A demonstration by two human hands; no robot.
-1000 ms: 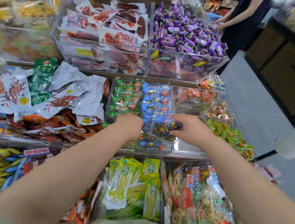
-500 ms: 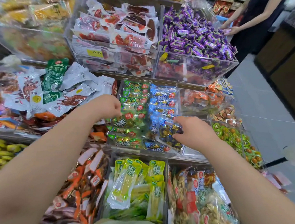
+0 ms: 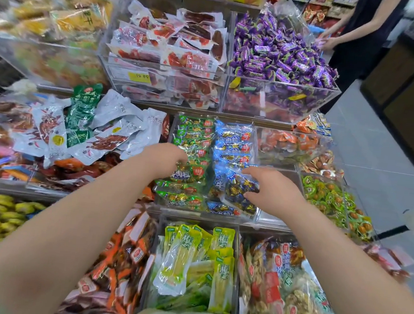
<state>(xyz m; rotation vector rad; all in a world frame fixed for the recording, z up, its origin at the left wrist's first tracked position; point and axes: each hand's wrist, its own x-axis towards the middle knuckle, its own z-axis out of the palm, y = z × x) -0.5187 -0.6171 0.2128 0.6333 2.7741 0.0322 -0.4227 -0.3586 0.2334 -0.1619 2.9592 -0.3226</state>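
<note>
A clear acrylic bin (image 3: pixel 203 213) on the middle shelf holds a column of green snack packets (image 3: pixel 194 135) and a column of blue snack packets (image 3: pixel 234 144). My left hand (image 3: pixel 163 160) reaches over the green column, knuckles up, its fingers curled down onto a green packet (image 3: pixel 186 176). The fingertips are hidden, so its grip is unclear. My right hand (image 3: pixel 273 192) pinches a blue packet (image 3: pixel 239 192) of dark wrapped pieces between thumb and fingers, over the front of the blue column.
Bins of packaged snacks surround the hands: white and green pouches (image 3: pixel 98 132) on the left, purple candies (image 3: pixel 280 55) above, and yellow-green pickle packs (image 3: pixel 192 253) below. A person (image 3: pixel 356 37) stands at the far right end of the shelves, beside the tiled aisle floor (image 3: pixel 376 156).
My left hand moved left off the green packets, then came back right onto them. My right hand kept hold of the blue packet and stayed roughly in place.
</note>
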